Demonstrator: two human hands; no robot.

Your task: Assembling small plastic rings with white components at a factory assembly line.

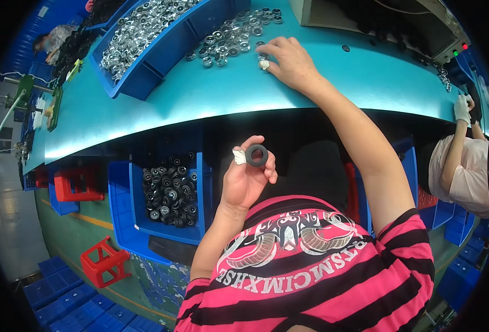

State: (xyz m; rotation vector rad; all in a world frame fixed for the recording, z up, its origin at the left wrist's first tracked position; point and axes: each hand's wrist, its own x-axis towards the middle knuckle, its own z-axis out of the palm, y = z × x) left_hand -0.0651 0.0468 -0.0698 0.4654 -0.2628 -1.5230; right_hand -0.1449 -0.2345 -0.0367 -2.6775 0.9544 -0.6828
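My left hand (245, 180) is raised in front of my body, with a black rubber toy tyre (256, 155) held upright between its fingers. White wrapping covers one of its fingertips. Over the turquoise table, my right hand (293, 63) reaches forward, its finger and thumb closed around a small shiny wheel hub (263, 57). The right thumb also has a white cover on its tip. Just left of that hand lies a loose spread of clear and silver wheel hubs (222, 47), some with dark centres.
A long blue bin (161, 66) full of hubs stands on the table (211, 94). Below, a blue crate (124, 205) holds finished-looking black wheels (170, 191). A red stool (105, 262) stands on the floor. At the right, a gloved co-worker (460, 160) sits by the table.
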